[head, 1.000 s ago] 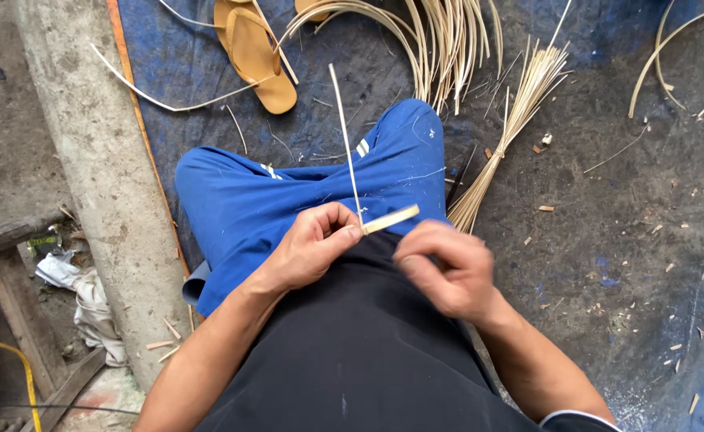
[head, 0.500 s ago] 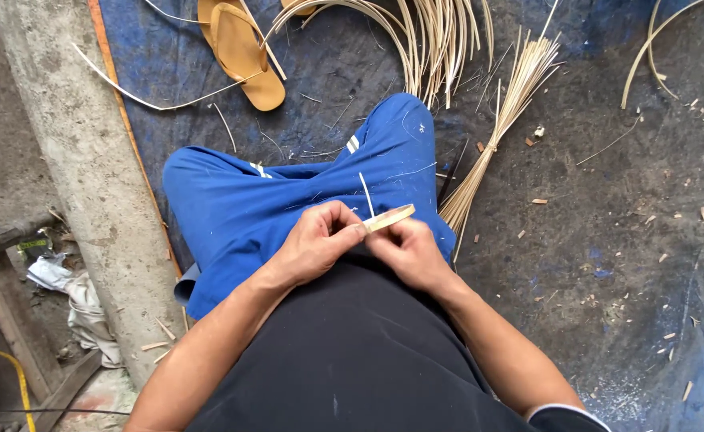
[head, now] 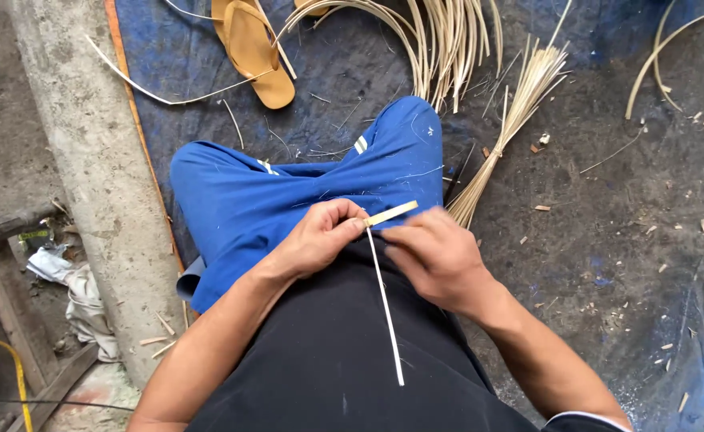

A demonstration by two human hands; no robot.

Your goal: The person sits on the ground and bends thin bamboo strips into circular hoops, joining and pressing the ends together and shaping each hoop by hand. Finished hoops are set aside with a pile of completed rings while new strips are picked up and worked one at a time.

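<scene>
One tan rubber flip-flop sandal (head: 252, 48) lay whole near the top edge of the dusty blue tarpaulin (head: 344, 72), with the tip of a second just showing beside it. To its right a sheaf of long curved pale cane strips (head: 448, 40) fanned out, and just right of that one tied bundle of thin straw-coloured splints (head: 512, 120) slanted down toward the person's knee in blue trousers (head: 288, 200). A single loose bent strip (head: 168, 92) lay across the tarpaulin's left edge, against the grey concrete post (head: 88, 160). No container stood anywhere that I could see. Over the lap, the left hand (head: 316, 240) was curled nearly closed, thumb and fingertips pinching a short flat pale bamboo blade-like piece (head: 390, 213), which pointed out to the right. The right hand (head: 436, 256) was also loosely closed, its fingers bent around the top of one thin white cane sliver (head: 384, 308), which ran from the pinch down across the black shirt (head: 344, 360).
</scene>
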